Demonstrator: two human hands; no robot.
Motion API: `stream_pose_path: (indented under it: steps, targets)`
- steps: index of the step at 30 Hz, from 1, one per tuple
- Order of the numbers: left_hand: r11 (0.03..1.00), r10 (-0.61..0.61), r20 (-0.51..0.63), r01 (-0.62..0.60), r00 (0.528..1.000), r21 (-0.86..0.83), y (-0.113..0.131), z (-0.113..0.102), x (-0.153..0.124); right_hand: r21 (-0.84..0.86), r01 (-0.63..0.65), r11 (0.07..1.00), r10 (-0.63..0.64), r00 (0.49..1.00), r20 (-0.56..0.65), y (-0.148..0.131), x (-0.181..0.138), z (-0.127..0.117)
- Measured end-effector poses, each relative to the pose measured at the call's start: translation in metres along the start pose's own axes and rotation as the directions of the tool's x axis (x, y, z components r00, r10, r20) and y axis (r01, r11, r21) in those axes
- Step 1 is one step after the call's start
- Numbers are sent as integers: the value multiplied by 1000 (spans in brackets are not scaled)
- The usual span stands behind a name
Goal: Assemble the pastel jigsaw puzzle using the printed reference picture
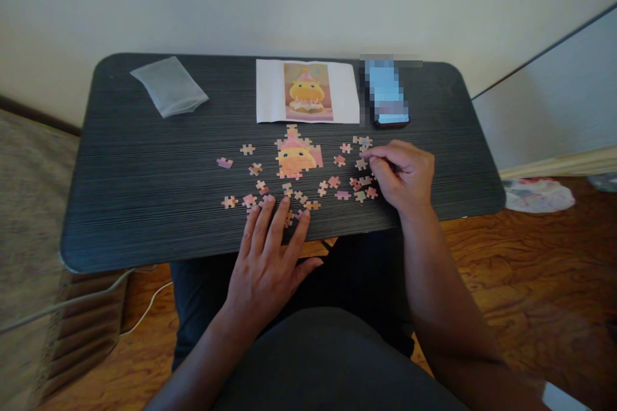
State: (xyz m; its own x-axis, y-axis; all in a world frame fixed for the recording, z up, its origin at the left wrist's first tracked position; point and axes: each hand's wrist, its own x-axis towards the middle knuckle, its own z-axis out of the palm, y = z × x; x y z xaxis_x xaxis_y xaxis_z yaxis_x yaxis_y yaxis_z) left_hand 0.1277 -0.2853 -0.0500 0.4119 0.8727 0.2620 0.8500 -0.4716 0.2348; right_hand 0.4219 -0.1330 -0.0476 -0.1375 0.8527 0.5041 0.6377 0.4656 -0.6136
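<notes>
A partly joined jigsaw puzzle with a yellow face and pink hat lies mid-table. Loose jigsaw pieces are scattered below it and on both sides. My left hand rests open, fingers spread flat at the table's front edge, fingertips touching or covering some pieces. To the right, my right hand has its fingers curled. Its thumb and index tips come together at the right-hand pieces; whether a piece is between them is hidden. Behind the puzzle lies a printed sheet with the whole picture.
A clear plastic bag lies at the table's back left. At the back right is a phone, its screen lit and blurred out. The dark table stands against a pale wall. White cables run at the lower left.
</notes>
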Motion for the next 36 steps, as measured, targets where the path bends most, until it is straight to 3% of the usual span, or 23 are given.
stream_pose_path:
  steps: [14,22,29,36]
  targets:
    - [996,-9,-43,5,999,-90,-7,-9,1,14,78,997,-78,997,4,-1,-1,-1]
    - [993,-106,-160,97,981,-63,-41,-26,6,13,67,998,-67,998,10,-4,-1,-1]
    - [984,-177,-200,167,964,-67,-79,-36,8,-13,13,1000,-14,999,-45,-2,-1,0]
    - [967,-214,-233,173,949,-185,-90,-32,8,-4,-85,996,81,969,-233,-2,-2,3]
